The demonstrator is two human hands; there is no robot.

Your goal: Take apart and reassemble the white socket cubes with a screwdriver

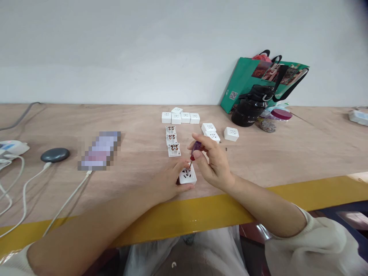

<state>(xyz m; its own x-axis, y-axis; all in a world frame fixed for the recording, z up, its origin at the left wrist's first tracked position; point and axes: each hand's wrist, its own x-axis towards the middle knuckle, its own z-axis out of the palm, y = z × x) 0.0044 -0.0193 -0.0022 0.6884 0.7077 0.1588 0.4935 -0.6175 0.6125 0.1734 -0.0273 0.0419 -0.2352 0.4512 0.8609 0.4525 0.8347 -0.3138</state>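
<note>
Fingers around a mostly hidden screwdriver handle

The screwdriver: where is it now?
The screwdriver sits in the right hand, tip on the white socket held by the left hand, in the head view.

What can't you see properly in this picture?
In the head view:
The screwdriver: the right hand covers part of its handle, and its tip is out of sight inside the socket.
The white socket: the left hand hides one side.
The flat thing: blurred into squares.
The white box: cut off by the right edge.
The dark speck: too small to tell.
</note>
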